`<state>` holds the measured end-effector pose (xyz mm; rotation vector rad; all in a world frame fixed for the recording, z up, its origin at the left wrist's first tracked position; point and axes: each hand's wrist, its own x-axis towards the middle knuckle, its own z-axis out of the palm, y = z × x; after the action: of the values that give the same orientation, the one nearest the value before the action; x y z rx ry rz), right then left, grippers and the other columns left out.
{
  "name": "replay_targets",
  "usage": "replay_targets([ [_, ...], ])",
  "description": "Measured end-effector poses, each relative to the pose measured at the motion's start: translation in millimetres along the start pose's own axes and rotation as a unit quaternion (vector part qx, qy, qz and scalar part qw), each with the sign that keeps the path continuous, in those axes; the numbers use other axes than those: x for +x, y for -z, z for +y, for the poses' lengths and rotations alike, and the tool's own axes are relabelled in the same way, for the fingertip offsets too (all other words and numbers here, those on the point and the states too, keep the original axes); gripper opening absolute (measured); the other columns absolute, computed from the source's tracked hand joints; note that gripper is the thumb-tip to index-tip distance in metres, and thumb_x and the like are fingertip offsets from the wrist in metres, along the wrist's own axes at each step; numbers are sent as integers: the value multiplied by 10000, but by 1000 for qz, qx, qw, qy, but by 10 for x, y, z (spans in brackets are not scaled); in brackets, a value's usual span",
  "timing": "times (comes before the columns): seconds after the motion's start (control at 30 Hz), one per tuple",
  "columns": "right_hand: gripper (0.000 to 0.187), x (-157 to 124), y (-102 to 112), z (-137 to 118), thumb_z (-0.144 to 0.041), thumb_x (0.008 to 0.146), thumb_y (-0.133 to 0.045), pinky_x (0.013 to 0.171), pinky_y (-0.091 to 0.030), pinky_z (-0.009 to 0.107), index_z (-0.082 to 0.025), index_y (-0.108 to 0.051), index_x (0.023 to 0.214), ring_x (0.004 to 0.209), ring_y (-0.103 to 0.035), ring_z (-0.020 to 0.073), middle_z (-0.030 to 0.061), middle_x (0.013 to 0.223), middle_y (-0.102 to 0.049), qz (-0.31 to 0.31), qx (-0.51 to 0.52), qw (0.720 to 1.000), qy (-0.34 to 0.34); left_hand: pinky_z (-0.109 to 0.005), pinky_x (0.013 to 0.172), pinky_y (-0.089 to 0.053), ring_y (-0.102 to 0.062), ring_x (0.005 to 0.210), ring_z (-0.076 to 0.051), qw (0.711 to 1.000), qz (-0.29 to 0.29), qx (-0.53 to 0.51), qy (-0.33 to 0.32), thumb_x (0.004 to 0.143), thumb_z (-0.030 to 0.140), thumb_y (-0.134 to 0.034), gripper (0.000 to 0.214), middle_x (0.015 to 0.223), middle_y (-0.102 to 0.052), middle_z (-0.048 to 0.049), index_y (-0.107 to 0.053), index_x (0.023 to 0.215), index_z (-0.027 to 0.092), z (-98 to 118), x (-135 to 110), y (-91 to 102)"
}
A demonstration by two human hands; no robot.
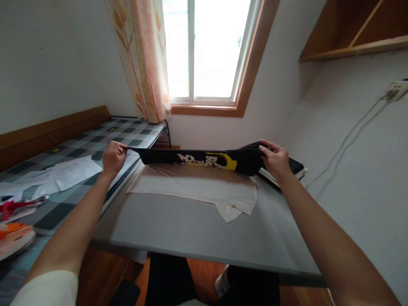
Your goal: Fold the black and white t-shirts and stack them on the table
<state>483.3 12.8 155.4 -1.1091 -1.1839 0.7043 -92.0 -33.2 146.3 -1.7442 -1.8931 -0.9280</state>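
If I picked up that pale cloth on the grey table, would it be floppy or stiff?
Probably floppy: the pale cloth has soft creases and a crumpled flap at its near edge. It's likely light too, since it looks thin. If pushed sideways, it would probably wrinkle rather than roll, because it lies spread over the grey table.

Black cloth (167, 157) — yellow-and-white print (216, 160)
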Motion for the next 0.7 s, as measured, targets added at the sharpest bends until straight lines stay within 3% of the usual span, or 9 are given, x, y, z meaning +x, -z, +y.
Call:
replay_targets([
  [0.07,453,57,-37,-136,-398,718,-691,738,-554,300,-234,-695,1140,920,-665,197,52,1109,-701,23,-15,999,43,-239,791,-435,-505,812,-107,998,44,-18,-48,938,247,-433,200,977,-543,-36,-583,972,119,35,85,40],
  [0.1,446,12,-5,-134,-384,725,-684,729,-553,299,-227,-698,1142,916,-664,201,57,1108,-701,1,-40,999,34,-248,817,-436,-506,841,-113,997,34,-22,-71,950,257,-406,224,992,-541,-41,-580,980,120,16,56,45],
  [0.17,418,-192,147,5,-357,703,-697,687,-550,302,-196,-729,1088,859,-667,212,74,1050,-718,-94,-107,989,-36,-258,805,-442,-525,833,-128,994,-36,-24,-100,941,261,-393,226,1002,-544,-47,-578,970,134,-90,-131,20],
  [0.27,384,-617,485,383,-344,622,-743,613,-539,304,-156,-771,956,776,-667,226,99,958,-738,-230,-185,940,-170,-255,705,-443,-555,734,-142,978,-182,-27,-95,877,250,-425,167,953,-573,-42,-575,905,182,-340,-594,-66],
  [0.33,434,-857,679,587,-374,605,-755,580,-529,306,-152,-768,978,727,-666,226,103,908,-743,-287,-194,904,-250,-254,685,-440,-563,707,-147,960,-263,-33,-89,840,236,-426,155,887,-590,-25,-577,856,206,-480,-891,-105],
  [0.4,467,-1007,795,680,-401,613,-756,586,-525,304,-165,-761,1016,743,-669,229,108,950,-740,-308,-195,887,-286,-254,685,-440,-566,707,-152,946,-308,-38,-94,816,255,-450,138,847,-598,-16,-582,827,215,-555,-1100,-105],
  [0.5,501,-1069,829,652,-440,628,-751,627,-519,300,-177,-751,1054,809,-663,235,105,1009,-728,-312,-196,890,-267,-269,713,-444,-581,757,-173,944,-310,-40,-103,808,299,-476,137,850,-607,-23,-584,819,216,-563,-1216,-54],
  [0.7,597,-1035,779,477,-530,679,-705,615,-495,300,-163,-711,1150,721,-617,193,77,899,-712,-337,-225,892,-201,-287,761,-443,-598,830,-201,950,-291,-35,-109,802,284,-461,137,884,-624,-42,-579,806,215,-518,-1146,42],
])
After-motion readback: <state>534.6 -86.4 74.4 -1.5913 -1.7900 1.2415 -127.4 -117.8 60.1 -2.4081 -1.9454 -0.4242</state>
